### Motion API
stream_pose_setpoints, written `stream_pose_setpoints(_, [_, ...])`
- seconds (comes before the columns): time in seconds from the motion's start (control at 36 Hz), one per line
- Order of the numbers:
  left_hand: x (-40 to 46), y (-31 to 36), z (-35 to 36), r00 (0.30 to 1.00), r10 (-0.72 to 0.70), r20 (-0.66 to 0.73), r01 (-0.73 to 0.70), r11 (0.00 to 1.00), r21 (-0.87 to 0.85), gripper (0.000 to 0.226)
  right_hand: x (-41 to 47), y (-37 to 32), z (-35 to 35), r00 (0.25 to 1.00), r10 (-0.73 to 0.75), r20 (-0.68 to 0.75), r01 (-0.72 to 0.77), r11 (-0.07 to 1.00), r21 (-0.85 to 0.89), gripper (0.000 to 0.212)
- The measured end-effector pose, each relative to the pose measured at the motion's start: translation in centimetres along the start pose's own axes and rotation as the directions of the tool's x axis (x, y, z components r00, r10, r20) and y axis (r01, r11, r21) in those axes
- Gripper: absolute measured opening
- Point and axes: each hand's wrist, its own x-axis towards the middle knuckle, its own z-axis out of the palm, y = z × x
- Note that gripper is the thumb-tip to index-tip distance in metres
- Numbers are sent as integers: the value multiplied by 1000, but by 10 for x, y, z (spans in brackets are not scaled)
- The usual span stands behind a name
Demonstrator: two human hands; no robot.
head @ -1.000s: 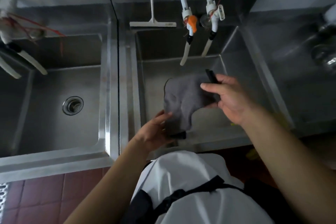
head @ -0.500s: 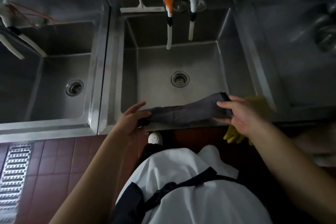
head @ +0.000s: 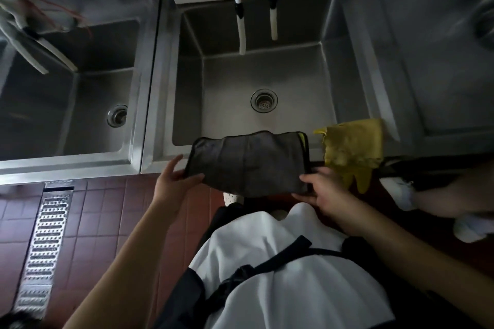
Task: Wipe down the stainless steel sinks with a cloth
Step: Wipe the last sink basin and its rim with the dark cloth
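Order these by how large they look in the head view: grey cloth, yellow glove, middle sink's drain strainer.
1. grey cloth
2. yellow glove
3. drain strainer
The cloth is held nearer the camera, so its lead may be exaggerated.

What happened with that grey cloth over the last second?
The grey cloth came out of the middle sink to its front rim, now stretched flat between the left hand and right hand. Both hands kept hold of it; the yellow gloves stayed draped there.
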Motion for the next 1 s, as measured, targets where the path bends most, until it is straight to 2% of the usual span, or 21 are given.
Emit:
stream_pose_setpoints(0.08, [-5, -10, -1, 987, -16, -158, 16, 1000, -5, 69, 1, 0, 0, 997, -77, -21, 78, 997, 14, 41])
stream_pose_setpoints(0.17, [-9, -13, -1, 943, -126, -306, 96, 989, -111, 67, -6, -5, 0, 981, -191, 22, 192, 980, -52, 37])
stream_pose_setpoints(0.22, [-10, -14, 1, 933, -249, -260, 194, 956, -220, 58, -13, -7, -1, 964, -250, 86, 257, 963, -82, 28])
stream_pose_setpoints(0.25, [-10, -14, 2, 935, -304, -181, 257, 935, -245, 46, -15, -6, -1, 954, -274, 125, 285, 955, -85, 28])
stream_pose_setpoints(0.31, [-12, -14, 6, 927, -376, 5, 361, 886, -291, 17, -19, -6, -3, 931, -297, 213, 316, 947, -64, 39])
stream_pose_setpoints(0.33, [-14, -14, 8, 923, -380, 52, 376, 871, -314, 16, -19, -6, -4, 916, -308, 257, 331, 942, -52, 44])
stream_pose_setpoints(0.39, [-17, -11, 10, 927, -373, 35, 361, 864, -352, 23, -19, -7, -5, 883, -350, 313, 391, 917, -77, 54])
stream_pose_setpoints(0.42, [-19, -11, 10, 929, -368, -37, 328, 866, -379, 26, -19, -7, -5, 863, -387, 324, 443, 889, -119, 56])
stream_pose_setpoints(0.44, [-21, -9, 8, 924, -354, -148, 271, 875, -401, 27, -19, -6, -5, 833, -450, 323, 524, 828, -199, 56])
stream_pose_setpoints(0.47, [-23, -5, 7, 909, -329, -254, 207, 889, -409, 28, -19, -8, -6, 776, -538, 329, 626, 717, -305, 52])
stream_pose_setpoints(0.53, [-24, 9, 3, 904, -245, -351, 95, 914, -395, 35, -20, -12, -10, 624, -680, 386, 765, 429, -481, 40])
stream_pose_setpoints(0.56, [-24, 18, 0, 911, -192, -366, 45, 927, -373, 39, -21, -16, -12, 570, -706, 420, 793, 339, -505, 36])
stream_pose_setpoints(0.67, [-33, 62, -12, 919, 57, -390, -132, 977, -170, 42, -35, -43, -12, 378, -755, 536, 880, 114, -460, 24])
stream_pose_setpoints(0.72, [-45, 87, -13, 926, 208, -315, -248, 965, -91, 44, -49, -60, -7, 291, -748, 596, 891, -14, -453, 23])
stream_pose_setpoints(0.83, [-74, 144, 4, 902, 418, -104, -412, 908, 78, 42, -94, -90, 13, 180, -635, 751, 918, -165, -360, 17])
stream_pose_setpoints(0.89, [-92, 169, 17, 883, 466, 43, -468, 878, 96, 43, -115, -100, 28, 127, -583, 802, 942, -181, -281, 14])
stream_pose_setpoints(1.0, [-123, 206, 43, 791, 537, 295, -567, 823, 21, 49, -146, -121, 54, 96, -511, 854, 974, -128, -186, 16])
